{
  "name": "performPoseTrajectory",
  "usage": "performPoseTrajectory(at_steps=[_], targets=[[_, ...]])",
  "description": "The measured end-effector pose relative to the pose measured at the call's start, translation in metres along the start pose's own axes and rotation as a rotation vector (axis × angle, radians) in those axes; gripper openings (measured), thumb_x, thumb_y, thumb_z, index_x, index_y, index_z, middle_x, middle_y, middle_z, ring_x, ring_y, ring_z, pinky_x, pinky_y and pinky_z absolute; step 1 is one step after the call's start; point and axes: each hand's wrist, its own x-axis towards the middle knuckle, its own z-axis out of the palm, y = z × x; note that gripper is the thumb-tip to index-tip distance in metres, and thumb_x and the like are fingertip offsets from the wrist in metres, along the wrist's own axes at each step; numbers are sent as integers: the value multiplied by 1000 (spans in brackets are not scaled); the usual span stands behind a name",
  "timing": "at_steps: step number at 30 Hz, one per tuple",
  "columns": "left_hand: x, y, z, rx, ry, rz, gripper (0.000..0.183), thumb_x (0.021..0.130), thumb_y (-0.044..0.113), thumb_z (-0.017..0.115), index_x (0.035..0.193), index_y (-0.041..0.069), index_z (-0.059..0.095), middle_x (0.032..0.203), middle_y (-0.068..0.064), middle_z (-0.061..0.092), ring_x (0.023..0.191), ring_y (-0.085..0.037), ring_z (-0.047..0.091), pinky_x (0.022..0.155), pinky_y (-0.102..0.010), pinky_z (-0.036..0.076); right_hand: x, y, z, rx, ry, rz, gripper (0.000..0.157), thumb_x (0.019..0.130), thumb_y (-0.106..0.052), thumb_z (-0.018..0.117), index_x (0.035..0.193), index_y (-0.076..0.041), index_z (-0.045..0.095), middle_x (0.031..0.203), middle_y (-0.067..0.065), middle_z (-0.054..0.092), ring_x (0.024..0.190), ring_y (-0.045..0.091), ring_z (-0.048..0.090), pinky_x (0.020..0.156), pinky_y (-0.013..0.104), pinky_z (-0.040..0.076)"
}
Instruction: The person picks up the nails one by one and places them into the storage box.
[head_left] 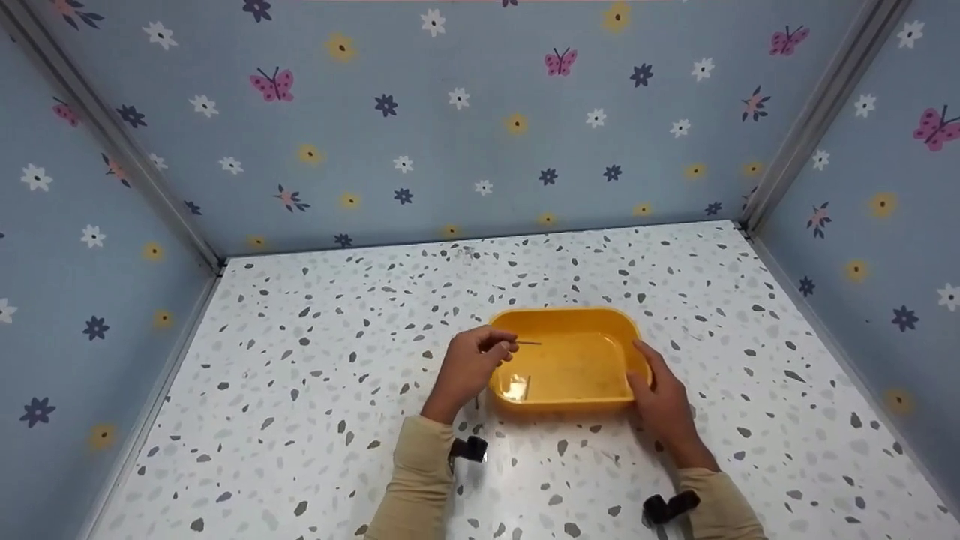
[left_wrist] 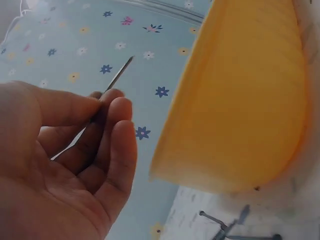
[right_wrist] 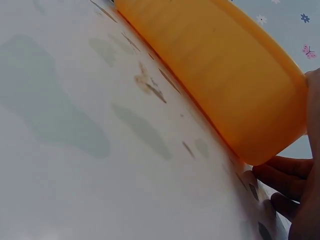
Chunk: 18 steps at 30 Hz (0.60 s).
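Observation:
My left hand (head_left: pixel 469 367) pinches a thin metal nail (left_wrist: pixel 120 74) between thumb and fingertips, its pointed end sticking out beyond them. In the head view, that hand is over the left rim of a yellow plastic tub (head_left: pixel 574 321), the nail reaching above the tub's inside. My right hand (head_left: pixel 664 397) grips the tub's right end, thumb at the rim and fingers along the outer side. A thin dark line near a bright glare shows on the tub floor; I cannot tell whether it is a nail. Several loose nails (left_wrist: pixel 212 218) lie on the table beside the tub.
The white speckled table (head_left: pixel 322 360) spreads around the tub. Blue panels (head_left: pixel 420 135) printed with flowers and butterflies stand at the back and both sides. Black wrist cameras (head_left: pixel 471 448) sit at both cuffs.

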Motion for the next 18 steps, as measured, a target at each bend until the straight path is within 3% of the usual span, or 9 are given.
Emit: performPoseTrajectory(at_steps=[4, 10, 15, 18], targets=[[9, 11, 8, 132, -96, 15, 18, 99, 9, 60, 111, 5, 72, 99, 0, 72, 90, -17, 68, 81, -34, 55, 0, 1, 0, 11, 1, -4, 52, 104, -28, 50, 155, -28, 37, 156, 9, 39, 141, 29, 38, 114, 52, 30], [25, 23, 17, 325, -211, -16, 17, 99, 12, 61, 108, 8, 74, 93, 5, 72, 86, -10, 66, 74, -30, 52, 0, 2, -1, 10, 5, -23, 51, 104, -30, 50, 154, -27, 38, 155, 7, 41, 140, 26, 40, 113, 49, 31], [43, 41, 24, 701, -315, -14, 17, 99, 14, 61, 107, 13, 76, 100, 5, 72, 85, -10, 63, 76, -30, 52, -1, 1, -1, 7, -5, -6, 53, 104, -32, 50, 155, -26, 36, 156, 8, 40, 140, 27, 40, 113, 50, 31], [54, 52, 31, 963, -376, 11, 16, 97, 12, 61, 98, 13, 77, 90, 4, 69, 79, -12, 58, 73, -32, 51, -1, 1, -3, 1, -6, 7, 53, 104, -34, 50, 155, -27, 36, 156, 7, 40, 140, 26, 40, 113, 50, 31]])
